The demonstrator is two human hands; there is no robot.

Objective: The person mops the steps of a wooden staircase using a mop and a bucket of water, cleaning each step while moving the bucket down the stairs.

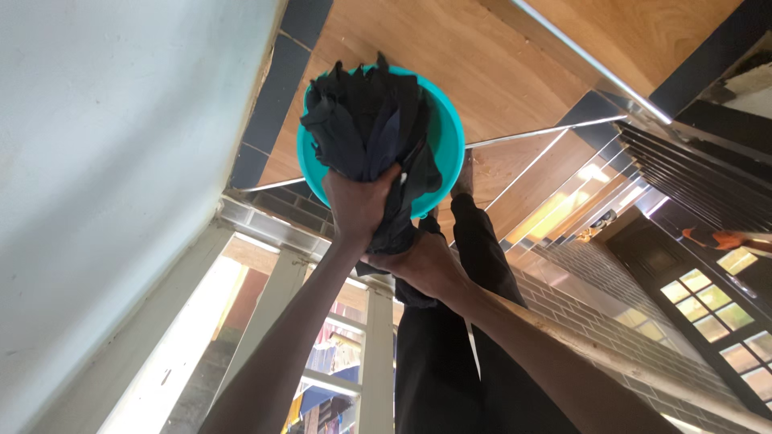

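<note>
My left hand (358, 205) is closed tight around a bunch of dark wet-looking cloth (366, 120), fingers wrapped over the bundle so the grip is fully clenched on the fabric. The cloth is heaped in a round turquoise basin (449, 133), spilling up over its rim, and one part of it trails down out of the basin between my two hands. My right hand (426, 265) sits just below the left, curled around that hanging part of the cloth, and this grip too looks clenched on the fabric, though my fingers are partly hidden behind it. The basin rests on a wooden stair tread (515, 72) with a metal edge strip. My dark trousers (450, 345) show beneath my forearms, and a white wall (104, 161) runs along my left.
</note>
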